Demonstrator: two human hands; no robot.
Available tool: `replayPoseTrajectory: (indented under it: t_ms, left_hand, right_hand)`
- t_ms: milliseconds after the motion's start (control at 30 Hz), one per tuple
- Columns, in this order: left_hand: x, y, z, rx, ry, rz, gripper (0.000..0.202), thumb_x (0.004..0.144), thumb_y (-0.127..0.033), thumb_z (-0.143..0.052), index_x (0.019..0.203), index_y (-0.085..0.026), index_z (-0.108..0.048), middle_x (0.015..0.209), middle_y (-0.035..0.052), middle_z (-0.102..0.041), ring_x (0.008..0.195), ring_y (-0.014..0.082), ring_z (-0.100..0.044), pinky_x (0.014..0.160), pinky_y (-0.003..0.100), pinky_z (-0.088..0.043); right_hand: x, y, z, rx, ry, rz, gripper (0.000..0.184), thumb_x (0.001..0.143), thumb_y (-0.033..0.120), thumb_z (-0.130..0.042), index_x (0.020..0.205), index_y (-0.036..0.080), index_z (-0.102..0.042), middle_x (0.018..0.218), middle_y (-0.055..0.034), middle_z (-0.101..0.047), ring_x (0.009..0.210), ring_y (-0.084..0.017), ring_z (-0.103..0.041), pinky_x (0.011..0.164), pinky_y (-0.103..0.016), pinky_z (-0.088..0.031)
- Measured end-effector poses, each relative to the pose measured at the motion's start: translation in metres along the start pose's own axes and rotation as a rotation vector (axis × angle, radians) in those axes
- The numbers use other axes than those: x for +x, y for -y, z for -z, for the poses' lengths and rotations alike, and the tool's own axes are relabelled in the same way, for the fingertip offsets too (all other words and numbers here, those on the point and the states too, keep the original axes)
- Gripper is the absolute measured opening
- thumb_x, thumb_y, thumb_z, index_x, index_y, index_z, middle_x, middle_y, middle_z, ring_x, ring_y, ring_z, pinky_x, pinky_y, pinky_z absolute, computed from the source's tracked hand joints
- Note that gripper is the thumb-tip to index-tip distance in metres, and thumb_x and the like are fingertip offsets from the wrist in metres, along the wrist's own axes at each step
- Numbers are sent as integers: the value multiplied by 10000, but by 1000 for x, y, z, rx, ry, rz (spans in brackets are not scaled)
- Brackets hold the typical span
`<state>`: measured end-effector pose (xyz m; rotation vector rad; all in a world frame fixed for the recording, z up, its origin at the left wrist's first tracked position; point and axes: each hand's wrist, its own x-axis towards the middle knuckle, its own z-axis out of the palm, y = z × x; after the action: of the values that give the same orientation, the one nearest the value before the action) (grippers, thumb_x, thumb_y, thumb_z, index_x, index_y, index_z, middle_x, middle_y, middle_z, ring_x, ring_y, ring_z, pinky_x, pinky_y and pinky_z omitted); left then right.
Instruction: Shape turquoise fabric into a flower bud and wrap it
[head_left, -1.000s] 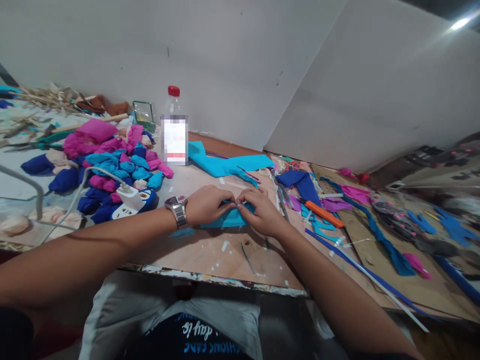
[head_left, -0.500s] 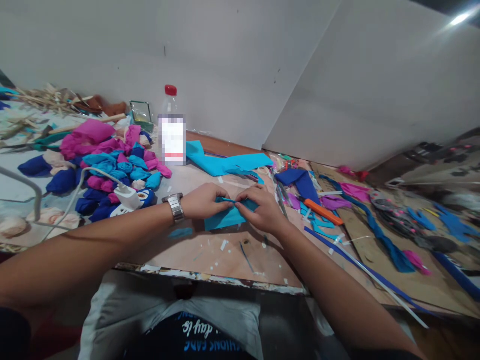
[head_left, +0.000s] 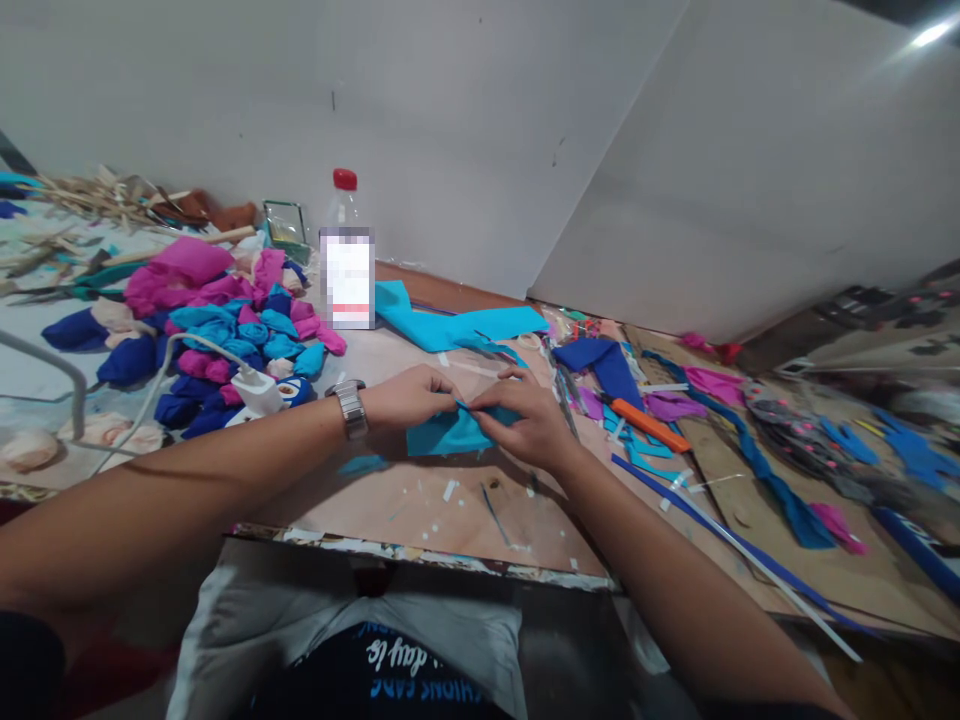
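Note:
A piece of blue crepe paper [head_left: 450,434] is held over the table between my two hands, its lower part hanging flat and its upper edge rolled or folded. My left hand [head_left: 411,400], with a metal watch [head_left: 351,408] on the wrist, pinches the top edge between thumb and fingers. Close against it, my right hand [head_left: 525,415] pinches the same edge and covers the paper's right end. The fingertips nearly meet. A small blue scrap [head_left: 363,465] lies on the table below my left wrist.
Bundled blue and pink pieces [head_left: 247,325], a white charger [head_left: 256,392] with its cable and a red-capped bottle [head_left: 346,260] stand left. Behind my hands lies a long blue strip [head_left: 457,328]. An orange cutter [head_left: 649,425] and several strips lie right. The table's front edge [head_left: 420,555] is near.
My left fingers have shifted slightly along the top edge, and the paper's fold has moved a little. Both hands still pinch the paper. The view has shifted slightly.

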<state>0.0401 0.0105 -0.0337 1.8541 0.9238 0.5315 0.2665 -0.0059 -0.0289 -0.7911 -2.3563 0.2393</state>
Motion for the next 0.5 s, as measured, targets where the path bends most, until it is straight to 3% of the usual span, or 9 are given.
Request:
replayPoseTrajectory:
  t_ms: [100, 267, 500]
  left_hand:
    - [-1, 0, 1, -9, 19, 68, 314, 858, -377, -565, 871, -130, -757, 706, 12, -647, 613, 129, -494, 556, 251, -347]
    - [-2, -1, 1, 57, -8, 7, 430, 890, -531, -571, 861, -155, -777, 760, 13, -690, 692, 144, -536, 632, 254, -383]
    - [-2, -1, 1, 86, -31, 15, 420, 902, -509, -571, 879, -143, -776, 758, 13, -677, 679, 133, -513, 619, 257, -355]
  right_hand:
    - [0, 0, 0, -51, 33, 18, 100, 902, 213, -634, 904, 263, -721, 856, 7, -795, 793, -178, -730, 1021, -445, -400]
    - [0, 0, 0, -87, 44, 38, 110, 920, 217, -617, 940, 259, -717, 889, -9, -798, 827, -191, -727, 1037, -463, -385]
    - [0, 1, -1, -90, 41, -6, 88, 918, 232, -637, 953, 243, -716, 887, -18, -800, 836, -204, -723, 1004, -457, -393]
